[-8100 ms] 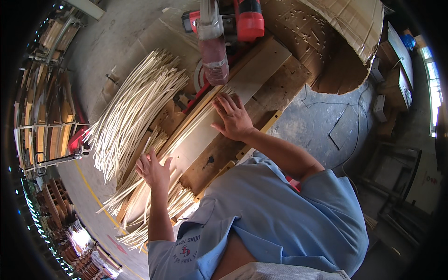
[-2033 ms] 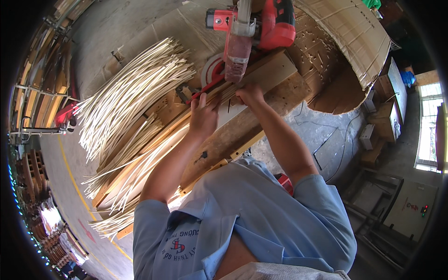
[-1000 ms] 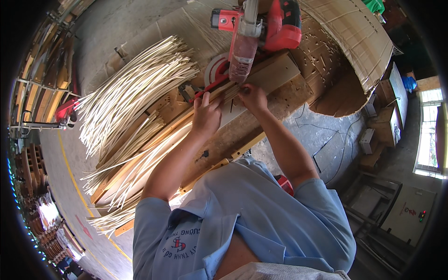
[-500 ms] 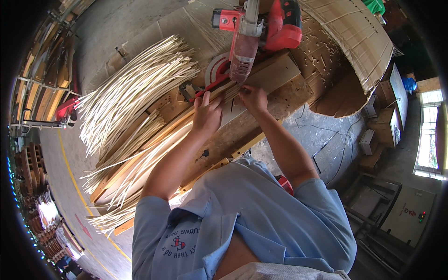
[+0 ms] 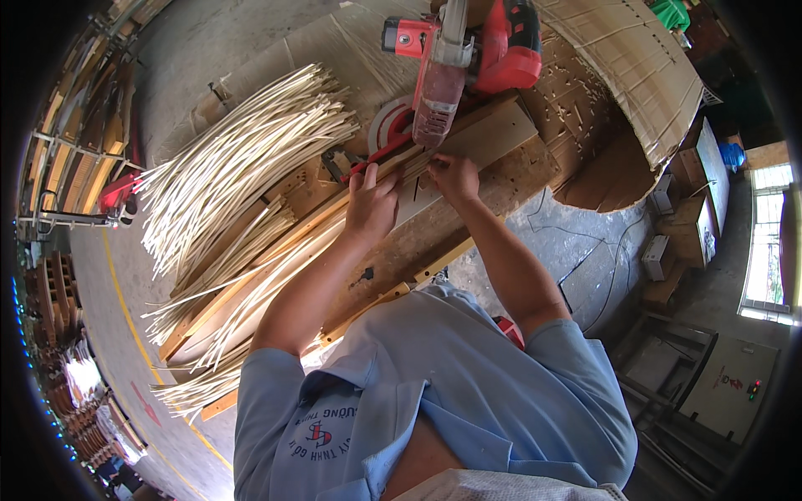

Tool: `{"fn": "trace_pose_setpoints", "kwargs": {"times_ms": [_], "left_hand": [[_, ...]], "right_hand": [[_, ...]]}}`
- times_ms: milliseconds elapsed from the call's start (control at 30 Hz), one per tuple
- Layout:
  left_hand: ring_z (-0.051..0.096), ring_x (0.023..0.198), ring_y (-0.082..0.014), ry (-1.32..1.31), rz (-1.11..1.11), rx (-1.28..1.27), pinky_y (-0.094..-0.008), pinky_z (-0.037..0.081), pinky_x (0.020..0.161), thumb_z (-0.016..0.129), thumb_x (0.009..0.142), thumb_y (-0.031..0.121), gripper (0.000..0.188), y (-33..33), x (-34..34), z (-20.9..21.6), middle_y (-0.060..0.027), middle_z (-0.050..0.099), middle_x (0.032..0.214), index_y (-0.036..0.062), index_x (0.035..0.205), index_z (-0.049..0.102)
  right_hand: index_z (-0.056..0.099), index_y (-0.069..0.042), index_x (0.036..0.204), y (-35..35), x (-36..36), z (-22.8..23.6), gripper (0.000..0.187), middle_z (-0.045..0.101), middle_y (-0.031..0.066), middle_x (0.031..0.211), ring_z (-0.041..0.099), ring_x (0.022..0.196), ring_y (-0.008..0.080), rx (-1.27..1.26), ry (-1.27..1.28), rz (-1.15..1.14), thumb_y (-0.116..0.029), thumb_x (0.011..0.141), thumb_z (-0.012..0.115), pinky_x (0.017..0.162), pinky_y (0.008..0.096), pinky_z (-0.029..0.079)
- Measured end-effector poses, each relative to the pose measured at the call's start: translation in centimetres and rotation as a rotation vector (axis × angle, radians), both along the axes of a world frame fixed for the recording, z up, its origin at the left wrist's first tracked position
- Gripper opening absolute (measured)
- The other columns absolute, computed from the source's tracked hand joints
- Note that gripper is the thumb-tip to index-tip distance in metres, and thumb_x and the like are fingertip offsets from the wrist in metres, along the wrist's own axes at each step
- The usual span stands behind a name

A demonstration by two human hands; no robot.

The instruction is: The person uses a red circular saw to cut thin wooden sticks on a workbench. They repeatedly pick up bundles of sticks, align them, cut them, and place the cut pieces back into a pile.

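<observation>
Long thin pale canes run up the wooden workbench along a wooden rail to both hands. My left hand is closed over them against the rail, with its fingertips partly hidden. To its right, my right hand pinches the far ends of the canes, its thumb and fingers close together just below the saw head. A red miter saw stands over the bench with its head above the canes. The blade is hidden by its guard.
A large heap of loose canes lies left of the rail. Curved cardboard stands at the far right, with small offcuts on the cardboard beside the saw. Cables lie on the floor at right. A rack of wood stands far left.
</observation>
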State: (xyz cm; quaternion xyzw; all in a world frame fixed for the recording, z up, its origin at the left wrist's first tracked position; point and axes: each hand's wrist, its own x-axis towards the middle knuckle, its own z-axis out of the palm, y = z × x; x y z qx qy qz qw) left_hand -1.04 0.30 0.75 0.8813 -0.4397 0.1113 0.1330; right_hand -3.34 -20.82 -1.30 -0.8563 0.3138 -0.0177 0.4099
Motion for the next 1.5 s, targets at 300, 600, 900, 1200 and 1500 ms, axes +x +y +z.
{"fn": "trace_pose_setpoints", "kwargs": {"times_ms": [300, 600, 900, 1200, 1500], "left_hand": [[0.044, 0.133, -0.0364, -0.012, 0.000, -0.004, -0.0539, 0.040, 0.101, 0.071, 0.081, 0.010, 0.039, 0.0, -0.1, 0.1, -0.0005, 0.062, 0.141, 0.0081, 0.120, 0.075], [0.044, 0.131, -0.0350, -0.013, 0.003, 0.008, -0.0527, 0.040, 0.101, 0.071, 0.081, 0.010, 0.035, 0.0, 0.0, -0.1, 0.0010, 0.062, 0.140, 0.0087, 0.116, 0.076], [0.044, 0.133, -0.0358, -0.008, 0.002, -0.002, -0.0543, 0.041, 0.100, 0.071, 0.081, 0.010, 0.035, -0.1, 0.0, -0.1, 0.0008, 0.063, 0.140, 0.0089, 0.116, 0.076], [0.044, 0.135, -0.0367, 0.005, 0.005, 0.004, -0.0545, 0.040, 0.101, 0.071, 0.081, 0.010, 0.037, -0.1, -0.1, -0.2, 0.0004, 0.063, 0.140, 0.0092, 0.117, 0.076], [0.044, 0.133, -0.0349, -0.057, 0.010, 0.030, -0.0543, 0.041, 0.101, 0.065, 0.084, 0.011, 0.037, 0.0, 0.3, -0.5, 0.0000, 0.063, 0.141, 0.0082, 0.119, 0.076]], "right_hand": [[0.082, -0.013, 0.109, 0.0, -0.3, -0.2, 0.026, 0.070, 0.0051, 0.065, 0.070, 0.060, 0.0165, -0.104, -0.100, 0.065, -0.029, 0.090, 0.074, 0.063, 0.0339, 0.054], [0.082, -0.014, 0.106, 0.1, -0.2, -0.6, 0.022, 0.070, 0.0048, 0.066, 0.070, 0.058, 0.0167, -0.098, -0.127, 0.064, -0.027, 0.091, 0.073, 0.061, 0.0341, 0.055], [0.081, -0.016, 0.115, -0.3, -0.2, -1.3, 0.032, 0.070, 0.0071, 0.065, 0.071, 0.060, 0.0195, -0.153, -0.121, 0.073, -0.033, 0.089, 0.074, 0.064, 0.0363, 0.056], [0.081, -0.021, 0.113, -0.2, -0.3, -0.6, 0.030, 0.075, 0.0135, 0.082, 0.075, 0.079, 0.0303, -0.144, -0.063, 0.088, -0.038, 0.090, 0.074, 0.074, 0.0400, 0.058], [0.077, -0.018, 0.120, 0.6, -1.5, 0.4, 0.033, 0.074, 0.0163, 0.108, 0.071, 0.097, 0.0402, -0.247, -0.206, 0.168, -0.031, 0.091, 0.070, 0.084, 0.0474, 0.057]]}}
